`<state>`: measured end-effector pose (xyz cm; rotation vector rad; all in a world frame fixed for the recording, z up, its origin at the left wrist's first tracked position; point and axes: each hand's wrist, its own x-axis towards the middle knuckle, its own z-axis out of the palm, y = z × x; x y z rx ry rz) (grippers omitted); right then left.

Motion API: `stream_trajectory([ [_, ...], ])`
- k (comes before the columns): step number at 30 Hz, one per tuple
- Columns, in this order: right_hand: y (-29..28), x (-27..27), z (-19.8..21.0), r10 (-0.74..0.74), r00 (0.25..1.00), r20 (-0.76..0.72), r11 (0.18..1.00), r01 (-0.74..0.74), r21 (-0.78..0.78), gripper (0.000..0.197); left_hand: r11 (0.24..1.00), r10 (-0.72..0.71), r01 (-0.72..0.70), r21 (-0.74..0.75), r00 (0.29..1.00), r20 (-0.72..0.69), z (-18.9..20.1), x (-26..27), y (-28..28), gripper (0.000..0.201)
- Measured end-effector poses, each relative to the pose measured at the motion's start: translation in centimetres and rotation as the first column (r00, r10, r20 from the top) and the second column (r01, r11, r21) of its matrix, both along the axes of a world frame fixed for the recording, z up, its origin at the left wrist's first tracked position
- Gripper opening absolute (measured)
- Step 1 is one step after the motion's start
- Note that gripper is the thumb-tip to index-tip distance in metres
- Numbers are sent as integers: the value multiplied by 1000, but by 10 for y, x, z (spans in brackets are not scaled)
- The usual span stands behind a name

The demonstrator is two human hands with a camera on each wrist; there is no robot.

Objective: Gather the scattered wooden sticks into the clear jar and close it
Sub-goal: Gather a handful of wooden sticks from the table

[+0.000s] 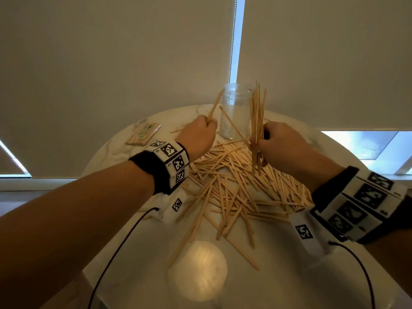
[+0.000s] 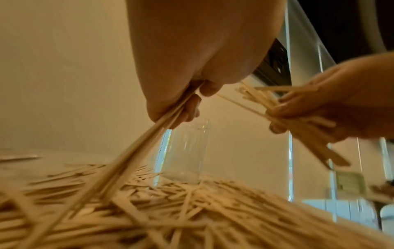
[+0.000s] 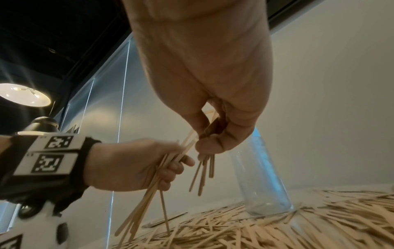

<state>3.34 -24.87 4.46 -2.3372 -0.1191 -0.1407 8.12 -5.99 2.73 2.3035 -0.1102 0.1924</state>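
The clear jar (image 1: 235, 112) stands upright and lidless at the far side of the round white table (image 1: 138, 275), with nothing showing inside it. Wooden sticks (image 1: 240, 188) lie in a thick heap in front of it. My left hand (image 1: 207, 127) grips a few sticks (image 1: 215, 105) just left of the jar. My right hand (image 1: 259, 141) holds a larger upright bundle (image 1: 257, 117) just right of it. In the left wrist view, curled fingers (image 2: 192, 109) clamp the sticks (image 2: 136, 151) before the jar (image 2: 187, 151). In the right wrist view, the bundle (image 3: 204, 168) hangs beside the jar (image 3: 262, 176).
A sealed packet of sticks (image 1: 142, 133) lies at the table's far left. A bright round glare spot (image 1: 198, 270) sits on the near part of the table. Roller blinds hang close behind the jar. Cables trail from both wrist cameras.
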Motion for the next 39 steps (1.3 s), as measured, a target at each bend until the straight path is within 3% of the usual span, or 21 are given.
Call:
stream_trajectory([
  [3, 20, 1, 4, 17, 999, 41, 999, -19, 45, 13, 988, -11, 6, -157, 999, -32, 14, -3, -8, 82],
  [5, 36, 0, 6, 56, 996, 67, 997, -59, 41, 14, 968, -84, 74, -241, 996, -29, 20, -5, -12, 90],
  [8, 58, 3, 6, 155, 984, 88, 988, -156, 5, 17, 899, -205, 176, -401, 978, -28, 18, -4, -12, 72],
  [12, 70, 8, 6, 217, 975, 51, 975, -213, -65, 17, 896, -53, 46, -441, 999, -3, 12, 4, 0, 27],
  [15, 71, 7, 2, 260, 965, 17, 960, -257, -113, 20, 843, 12, -23, -537, 1000, -23, 10, 5, 14, 21],
  [17, 70, 7, -4, 256, 967, -13, 958, -255, -135, 38, 791, 44, -58, -609, 998, -38, 10, 6, 20, 20],
  [20, 68, 9, -16, 302, 946, -117, 933, -319, -169, 96, 661, 38, -69, -748, 998, -58, 15, 5, 21, 22],
  [22, 70, 9, -21, 344, 930, -133, 916, -363, -170, 110, 577, 0, -42, -816, 999, -51, 21, 2, 20, 22],
  [26, 75, 14, -22, 267, 963, -36, 959, -270, -85, 54, 464, -34, -16, -885, 999, -35, 25, -2, 15, 24],
  [31, 78, 18, -19, 283, 959, 22, 958, -282, -58, 9, 392, -20, -15, -920, 999, -25, 25, 1, 14, 30],
  [33, 78, 17, -18, 300, 953, 37, 952, -298, -65, 7, 375, -46, -3, -927, 999, -22, 26, 0, 14, 30],
  [36, 78, 16, -18, 300, 953, 42, 952, -296, -72, 15, 283, -61, 27, -959, 998, 10, 31, 0, 17, 28],
  [39, 75, 14, -18, 288, 958, 11, 957, -287, -53, 17, 217, 31, 41, -975, 998, 49, 42, 7, 29, 27],
])
